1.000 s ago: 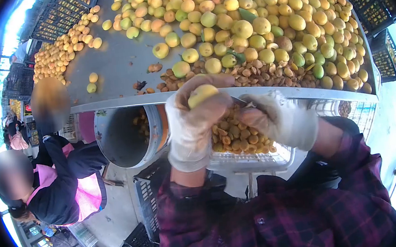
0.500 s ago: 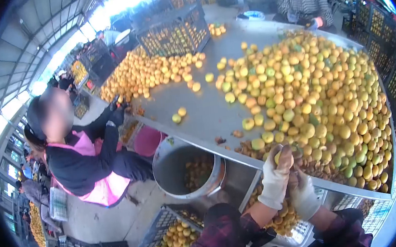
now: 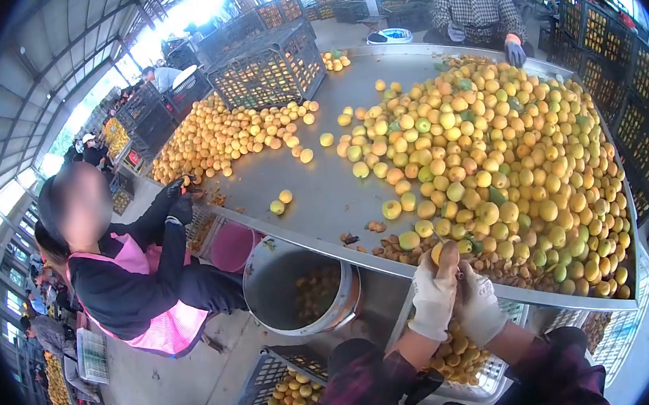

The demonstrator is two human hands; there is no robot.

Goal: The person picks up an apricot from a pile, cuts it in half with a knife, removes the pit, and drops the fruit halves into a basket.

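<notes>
Both my hands wear pale work gloves with brown-stained fingers and are close together over the table's near edge. My left hand is closed around a small round yellow fruit, part of which shows at the fingertips. Right beside it, my right hand has its fingers curled in; what they hold, if anything, is hidden. Just beyond them spreads a large heap of yellow-orange and greenish fruit on the metal table. Brown dry scraps lie along the heap's near edge.
A metal bucket with brown scraps stands left of my hands. Below are a dark crate of fruit and a light basket. A co-worker in pink sits left; another person is across the table. Stacked crates line the right.
The whole view has shifted slightly. My hands stay together at the table's edge, with the fruit still in my left fingers. The far person's gloved hand now rests lower, by the table rim.
</notes>
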